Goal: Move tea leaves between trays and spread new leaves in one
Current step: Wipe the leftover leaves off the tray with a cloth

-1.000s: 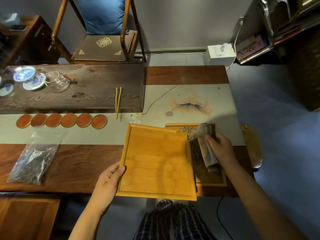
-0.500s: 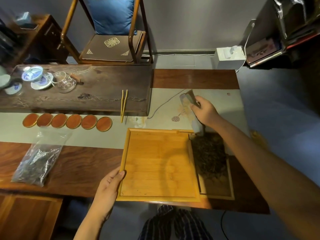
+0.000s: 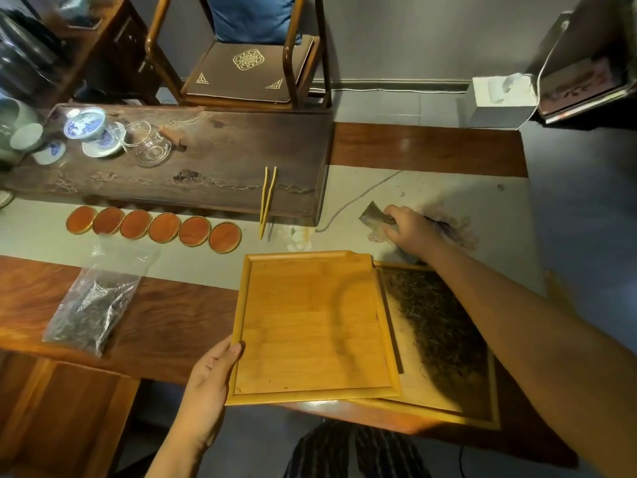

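Head view: a bare bamboo tray (image 3: 310, 326) lies at six o'clock on the table (image 3: 165, 326), overlapping a second tray (image 3: 475, 417) at four o'clock that holds a dark heap of tea leaves (image 3: 437, 322). At nine o'clock a clear bag (image 3: 93, 305) holds more leaves. The left hand (image 3: 206, 384) grips the bare tray's near-left edge, thumb on the rim. The right hand (image 3: 408, 229), stretched out to two o'clock, has its fingers curled round a scoop (image 3: 374, 215) over the cloth runner (image 3: 482, 208).

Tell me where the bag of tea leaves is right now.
In the head view the bag of tea leaves lies on the left of the table, just below the row of round coasters and left of the empty tray.
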The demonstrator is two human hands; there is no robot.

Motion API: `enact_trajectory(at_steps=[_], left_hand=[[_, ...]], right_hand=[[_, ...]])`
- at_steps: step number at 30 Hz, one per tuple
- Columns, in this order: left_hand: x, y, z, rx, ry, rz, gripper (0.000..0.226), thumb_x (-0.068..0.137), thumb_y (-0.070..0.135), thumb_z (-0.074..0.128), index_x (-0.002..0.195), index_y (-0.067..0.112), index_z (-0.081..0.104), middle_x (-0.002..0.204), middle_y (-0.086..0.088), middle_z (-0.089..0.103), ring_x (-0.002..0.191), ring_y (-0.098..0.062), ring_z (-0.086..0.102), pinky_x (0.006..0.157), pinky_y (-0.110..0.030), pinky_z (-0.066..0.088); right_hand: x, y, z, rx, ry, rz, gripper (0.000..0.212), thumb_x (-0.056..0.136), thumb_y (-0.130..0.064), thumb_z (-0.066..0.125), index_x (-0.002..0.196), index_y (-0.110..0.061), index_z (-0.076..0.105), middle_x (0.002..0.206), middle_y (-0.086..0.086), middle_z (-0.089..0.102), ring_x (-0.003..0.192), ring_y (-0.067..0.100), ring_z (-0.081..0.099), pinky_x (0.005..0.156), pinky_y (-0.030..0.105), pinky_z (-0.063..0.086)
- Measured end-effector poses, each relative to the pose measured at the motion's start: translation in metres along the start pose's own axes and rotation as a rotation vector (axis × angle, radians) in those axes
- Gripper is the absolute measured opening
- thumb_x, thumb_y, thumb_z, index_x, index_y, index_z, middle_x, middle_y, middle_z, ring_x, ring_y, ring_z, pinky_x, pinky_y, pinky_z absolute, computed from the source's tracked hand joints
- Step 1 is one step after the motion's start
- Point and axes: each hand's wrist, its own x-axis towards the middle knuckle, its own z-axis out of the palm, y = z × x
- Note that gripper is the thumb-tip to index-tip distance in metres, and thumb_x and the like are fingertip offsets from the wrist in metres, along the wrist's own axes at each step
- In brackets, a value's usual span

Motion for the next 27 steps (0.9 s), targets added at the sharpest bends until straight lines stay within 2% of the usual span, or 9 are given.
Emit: enact_trajectory(at_steps=[6,9,13,15,17,19,20,22,27], left_hand=[[0.004,0.002,0.002,-0.009,-0.031,0.014,0.04,0.092,0.028,0.047,0.126,0.012,0.063,0.115,-0.008,0.074,0.103,-0.022,0.071,0.072,-0.021,0.058],[0.007,0.004,0.003,-0.008,-0.041,0.029,0.04,0.092,0.029,0.048,0.126,0.013,0.062,0.115,-0.008,0.074,0.103,-0.022,0.071,0.072,-0.021,0.059],[0.007,0.009,-0.001,-0.019,-0.043,0.06,0.035,0.094,0.023,0.046,0.123,0.011,0.064,0.114,-0.009,0.074,0.101,-0.021,0.072,0.073,-0.021,0.059],[0.007,0.013,-0.005,-0.026,-0.042,0.063,0.032,0.098,0.016,0.043,0.122,0.011,0.064,0.113,-0.009,0.074,0.1,-0.021,0.072,0.073,-0.021,0.059],[0.009,0.018,-0.013,-0.03,-0.055,0.059,0.031,0.099,0.014,0.042,0.122,0.011,0.064,0.112,-0.009,0.074,0.1,-0.021,0.072,0.074,-0.022,0.059],[0.014,0.025,-0.024,-0.049,-0.075,0.041,0.029,0.1,0.014,0.043,0.118,0.012,0.066,0.108,-0.008,0.076,0.095,-0.02,0.073,0.071,-0.022,0.06],[0.017,0.028,-0.032,-0.056,-0.082,0.027,0.028,0.099,0.014,0.044,0.115,0.013,0.067,0.105,-0.007,0.077,0.092,-0.018,0.074,0.067,-0.021,0.06],[0.027,0.033,-0.051,-0.061,-0.102,0.012,0.025,0.097,0.015,0.048,0.11,0.015,0.069,0.102,-0.005,0.078,0.088,-0.016,0.075,0.063,-0.019,0.059],[0.06,0.045,-0.117,0.006,-0.2,0.039,0.035,0.087,0.032,0.056,0.117,0.022,0.071,0.116,-0.007,0.074,0.105,-0.023,0.07,0.078,-0.023,0.058]], right_hand=[[-0.006,-0.003,-0.006,0.02,0.012,0.042,0.04,0.093,-0.028,0.052,0.127,-0.007,0.049,0.119,0.019,0.053,0.105,0.032,0.053,0.086,0.043,0.048],[-0.026,-0.017,-0.015,0.098,0.198,0.062,0.036,0.094,-0.029,0.051,0.125,-0.01,0.052,0.12,0.016,0.052,0.108,0.027,0.051,0.092,0.038,0.045],[-0.084,-0.05,-0.017,0.219,0.461,0.121,0.027,0.097,-0.026,0.045,0.116,-0.011,0.057,0.114,0.008,0.051,0.095,0.013,0.051,0.078,0.013,0.034],[-0.119,-0.072,-0.009,0.388,0.44,0.202,0.026,0.098,-0.027,0.044,0.116,-0.013,0.056,0.108,0.003,0.054,0.083,-0.001,0.052,0.068,0.006,0.04],[-0.15,-0.097,0.003,0.592,0.316,0.282,0.027,0.099,-0.035,0.039,0.114,-0.019,0.057,0.096,0.001,0.061,0.075,-0.002,0.056,0.063,0.01,0.045],[-0.169,-0.122,0.018,0.702,0.204,0.356,0.029,0.099,-0.042,0.035,0.112,-0.027,0.057,0.097,-0.004,0.063,0.085,0.004,0.061,0.068,0.019,0.047],[-0.173,-0.134,0.026,0.723,0.191,0.376,0.028,0.098,-0.044,0.036,0.113,-0.031,0.055,0.1,-0.009,0.062,0.088,0.0,0.06,0.069,0.017,0.046],[-0.172,-0.155,0.044,0.766,0.239,0.396,0.022,0.097,-0.04,0.042,0.116,-0.036,0.051,0.102,-0.018,0.059,0.086,-0.012,0.058,0.063,0.007,0.044],[-0.149,-0.201,0.088,0.728,0.358,0.455,0.028,0.095,-0.022,0.054,0.117,-0.036,0.046,0.092,-0.02,0.057,0.082,-0.004,0.057,0.061,0.01,0.043]])
